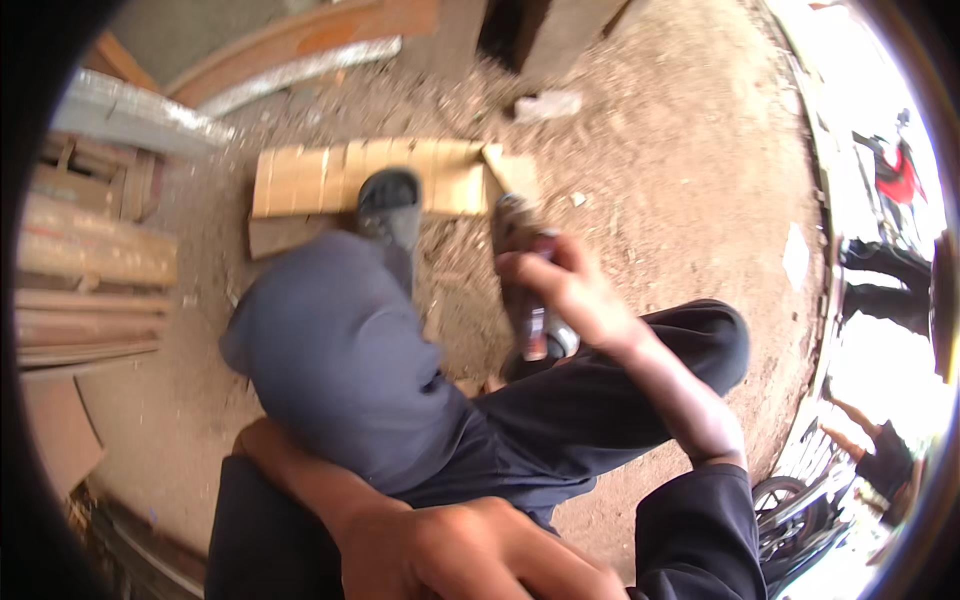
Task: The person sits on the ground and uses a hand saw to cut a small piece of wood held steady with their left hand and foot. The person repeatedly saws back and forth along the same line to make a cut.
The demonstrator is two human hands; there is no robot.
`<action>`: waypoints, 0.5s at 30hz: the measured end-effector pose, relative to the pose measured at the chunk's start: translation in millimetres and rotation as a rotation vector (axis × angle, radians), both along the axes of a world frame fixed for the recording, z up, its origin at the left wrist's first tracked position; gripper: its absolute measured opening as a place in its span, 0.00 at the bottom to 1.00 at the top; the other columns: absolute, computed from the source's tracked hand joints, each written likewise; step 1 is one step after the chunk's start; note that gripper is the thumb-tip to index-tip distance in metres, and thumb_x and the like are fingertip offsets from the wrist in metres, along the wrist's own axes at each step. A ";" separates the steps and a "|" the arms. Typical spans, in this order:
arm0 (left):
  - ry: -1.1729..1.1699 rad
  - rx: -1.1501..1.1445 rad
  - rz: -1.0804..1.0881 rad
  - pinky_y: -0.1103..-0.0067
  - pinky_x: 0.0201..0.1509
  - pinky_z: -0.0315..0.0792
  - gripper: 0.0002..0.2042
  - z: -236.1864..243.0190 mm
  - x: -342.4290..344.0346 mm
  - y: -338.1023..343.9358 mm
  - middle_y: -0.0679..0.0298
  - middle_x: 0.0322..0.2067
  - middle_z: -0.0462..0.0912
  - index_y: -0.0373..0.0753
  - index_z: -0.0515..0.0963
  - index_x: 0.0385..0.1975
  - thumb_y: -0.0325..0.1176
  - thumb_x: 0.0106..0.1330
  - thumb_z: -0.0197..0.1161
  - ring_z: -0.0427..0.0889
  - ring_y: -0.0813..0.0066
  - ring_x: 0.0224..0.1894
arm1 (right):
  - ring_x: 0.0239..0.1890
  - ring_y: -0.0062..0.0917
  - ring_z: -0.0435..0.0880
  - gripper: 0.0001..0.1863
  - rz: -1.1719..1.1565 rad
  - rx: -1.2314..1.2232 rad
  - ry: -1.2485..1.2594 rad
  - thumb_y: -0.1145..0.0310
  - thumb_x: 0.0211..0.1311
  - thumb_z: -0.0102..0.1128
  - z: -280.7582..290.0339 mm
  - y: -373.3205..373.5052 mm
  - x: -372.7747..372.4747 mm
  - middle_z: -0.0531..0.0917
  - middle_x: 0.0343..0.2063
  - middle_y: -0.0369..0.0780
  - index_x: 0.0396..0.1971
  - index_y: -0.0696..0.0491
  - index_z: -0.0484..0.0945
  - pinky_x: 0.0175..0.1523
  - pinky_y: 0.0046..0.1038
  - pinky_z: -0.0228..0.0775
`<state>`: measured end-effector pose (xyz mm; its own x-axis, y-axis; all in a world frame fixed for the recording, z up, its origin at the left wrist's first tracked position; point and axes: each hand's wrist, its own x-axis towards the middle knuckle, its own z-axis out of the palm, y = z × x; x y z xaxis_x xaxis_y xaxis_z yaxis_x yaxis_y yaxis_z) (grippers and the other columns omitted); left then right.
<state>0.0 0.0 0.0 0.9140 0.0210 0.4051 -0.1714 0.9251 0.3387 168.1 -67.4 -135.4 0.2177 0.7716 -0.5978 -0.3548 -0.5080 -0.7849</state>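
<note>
Right hand (585, 300) extended forward, fingers wrapped around blurred tool (537, 337), left hand (455, 550) back-up, finger state unclear

Wooden board (310, 180); matt cloth trousers (340, 340); rough earth (690, 190).

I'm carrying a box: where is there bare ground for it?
The widest patch is the nearly bare dirt right of the yellowish board, between the pale crumpled scrap and the right knee. A narrower strip lies between that board and the wood stack at left. Crowded: between the legs, where the right hand holds a blurred object.
</note>
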 end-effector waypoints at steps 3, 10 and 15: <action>0.049 0.025 0.208 0.66 0.34 0.75 0.10 15.9 -9.8 -9.9 0.45 0.35 0.81 0.39 0.83 0.27 0.40 0.58 0.70 0.80 0.56 0.29 | 0.31 0.19 0.77 0.14 -0.052 0.010 -0.277 0.64 0.63 0.58 30.1 0.0 4.4 0.79 0.26 0.37 0.38 0.60 0.74 0.40 0.27 0.70; 0.088 0.142 0.126 0.65 0.44 0.69 0.15 52.2 -35.3 -38.8 0.58 0.43 0.72 0.43 0.81 0.20 0.45 0.63 0.66 0.80 0.50 0.40 | 0.25 0.27 0.84 0.18 -0.240 0.119 -0.076 0.68 0.60 0.54 7.3 -21.5 -28.9 0.80 0.26 0.43 0.43 0.68 0.72 0.32 0.32 0.76; -0.153 0.361 0.146 0.66 0.40 0.69 0.14 50.9 -45.3 0.8 0.62 0.33 0.76 0.41 0.82 0.22 0.42 0.66 0.63 0.80 0.55 0.33 | 0.26 0.21 0.80 0.16 -0.566 0.139 -0.101 0.64 0.63 0.58 -41.6 -41.0 -82.6 0.79 0.24 0.38 0.42 0.60 0.71 0.30 0.25 0.70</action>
